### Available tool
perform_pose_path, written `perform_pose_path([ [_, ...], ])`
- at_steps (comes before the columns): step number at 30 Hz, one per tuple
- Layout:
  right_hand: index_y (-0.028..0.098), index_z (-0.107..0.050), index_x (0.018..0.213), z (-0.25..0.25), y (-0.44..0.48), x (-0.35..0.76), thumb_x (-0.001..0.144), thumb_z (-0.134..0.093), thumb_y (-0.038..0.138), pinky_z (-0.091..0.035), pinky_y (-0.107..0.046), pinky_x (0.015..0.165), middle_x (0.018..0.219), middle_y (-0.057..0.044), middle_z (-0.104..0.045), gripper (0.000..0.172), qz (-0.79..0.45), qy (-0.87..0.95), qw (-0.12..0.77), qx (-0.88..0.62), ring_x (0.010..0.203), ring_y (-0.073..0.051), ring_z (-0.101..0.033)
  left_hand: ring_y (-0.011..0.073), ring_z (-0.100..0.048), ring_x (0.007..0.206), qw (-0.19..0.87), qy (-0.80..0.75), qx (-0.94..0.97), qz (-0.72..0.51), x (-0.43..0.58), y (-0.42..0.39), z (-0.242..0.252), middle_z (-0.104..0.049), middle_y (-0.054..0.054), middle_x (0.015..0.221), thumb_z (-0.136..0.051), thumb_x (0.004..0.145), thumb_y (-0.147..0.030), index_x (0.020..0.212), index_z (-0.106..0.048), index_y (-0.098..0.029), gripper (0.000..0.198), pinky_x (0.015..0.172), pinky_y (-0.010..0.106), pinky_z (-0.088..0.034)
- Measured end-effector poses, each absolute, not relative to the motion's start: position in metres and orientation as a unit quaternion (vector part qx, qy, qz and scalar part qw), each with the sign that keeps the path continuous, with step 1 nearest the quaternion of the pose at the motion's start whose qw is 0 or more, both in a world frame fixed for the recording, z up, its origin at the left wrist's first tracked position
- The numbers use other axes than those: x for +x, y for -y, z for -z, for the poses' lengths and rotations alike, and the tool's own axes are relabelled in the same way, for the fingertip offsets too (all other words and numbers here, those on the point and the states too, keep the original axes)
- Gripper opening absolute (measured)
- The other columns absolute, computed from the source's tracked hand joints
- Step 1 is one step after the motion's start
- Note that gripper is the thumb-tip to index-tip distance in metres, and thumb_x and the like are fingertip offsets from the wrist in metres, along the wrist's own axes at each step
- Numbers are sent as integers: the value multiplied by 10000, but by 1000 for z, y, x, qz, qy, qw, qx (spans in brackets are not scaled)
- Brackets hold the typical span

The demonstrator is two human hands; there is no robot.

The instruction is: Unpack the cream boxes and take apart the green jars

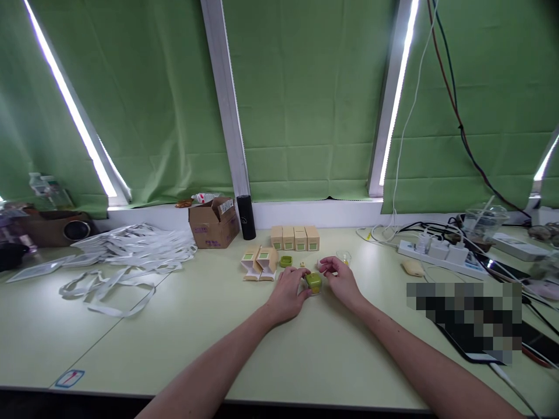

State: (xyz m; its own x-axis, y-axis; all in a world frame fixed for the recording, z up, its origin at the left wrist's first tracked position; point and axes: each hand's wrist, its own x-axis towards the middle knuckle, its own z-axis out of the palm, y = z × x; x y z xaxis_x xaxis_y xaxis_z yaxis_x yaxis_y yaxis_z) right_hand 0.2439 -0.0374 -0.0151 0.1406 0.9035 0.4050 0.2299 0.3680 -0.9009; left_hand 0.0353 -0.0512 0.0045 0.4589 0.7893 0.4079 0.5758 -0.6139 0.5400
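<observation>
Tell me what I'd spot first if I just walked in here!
Big green blinds fill the back, with bright slits of light between them. On the left of the table lies a heap of white straps. In the middle, the left hand holds a small green-topped jar.

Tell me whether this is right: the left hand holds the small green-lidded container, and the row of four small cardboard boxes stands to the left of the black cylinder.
Not quite: the head view shows the row of four small cardboard boxes to the right of the black cylinder. The left hand does hold the small green-lidded container.
</observation>
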Motion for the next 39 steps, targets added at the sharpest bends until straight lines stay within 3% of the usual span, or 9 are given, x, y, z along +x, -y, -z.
perform_pose_path([
  [4, 219, -660, 1069, 18, 40, 239, 666, -545, 192, -535, -376, 816, 998, -54, -739, 420, -342, 613, 557, -443, 894, -217, -685, 288, -603, 1239, 209, -425, 796, -377, 30, 42, 1, -670, 120, 1254, -684, 886, -270, 1307, -635, -235, 426, 1107, 468, -476],
  [7, 224, -653, 1095, 15, 44, 235, 696, -606, 202, -547, -388, 873, 1090, -62, -732, 402, -357, 630, 553, -412, 940, -212, -690, 263, -630, 1198, 250, -437, 762, -408, 26, 36, 0, -674, 120, 1251, -671, 905, -320, 1308, -640, -217, 417, 1082, 447, -498],
  [13, 244, -649, 1142, 7, 52, 228, 718, -800, 307, -588, -393, 880, 1196, -85, -698, 454, -427, 615, 545, -378, 1048, -236, -681, 259, -674, 1090, 287, -459, 722, -431, 27, 33, -8, -739, 102, 1119, -729, 871, -413, 1191, -698, -198, 387, 984, 417, -528],
  [17, 237, -654, 1147, 5, 53, 224, 730, -855, 455, -620, -414, 827, 1189, -97, -697, 512, -491, 585, 546, -346, 989, -238, -683, 246, -689, 1013, 272, -465, 710, -453, 29, 35, -11, -753, 88, 1043, -771, 824, -414, 1068, -710, -190, 338, 922, 391, -539],
  [21, 230, -704, 1100, 0, 56, 224, 715, -877, 528, -615, -443, 843, 1158, -101, -734, 517, -555, 535, 563, -298, 1001, -262, -693, 234, -702, 938, 254, -432, 727, -470, 27, 38, -19, -771, 87, 999, -623, 930, -447, 1013, -723, -193, 285, 884, 386, -535],
  [26, 227, -769, 1070, -7, 58, 229, 706, -900, 473, -586, -470, 901, 1130, -111, -777, 459, -620, 482, 569, -244, 1024, -297, -724, 229, -711, 922, 268, -397, 731, -486, 24, 39, -23, -788, 88, 987, -507, 1005, -469, 1102, -707, -191, 356, 879, 377, -533],
  [31, 231, -770, 1053, -4, 55, 231, 692, -920, 437, -587, -468, 891, 1062, -92, -787, 441, -630, 458, 584, -228, 963, -279, -731, 232, -723, 914, 301, -393, 726, -478, 23, 37, -18, -798, 84, 938, -526, 1006, -493, 1123, -692, -185, 369, 901, 392, -537],
  [39, 260, -725, 1115, 3, 54, 227, 643, -964, 361, -568, -431, 947, 1149, -70, -733, 538, -541, 531, 585, -287, 1049, -247, -677, 244, -707, 987, 305, -389, 746, -447, 25, 40, -19, -762, 120, 1142, -643, 934, -569, 1232, -701, -184, 490, 810, 351, -546],
])
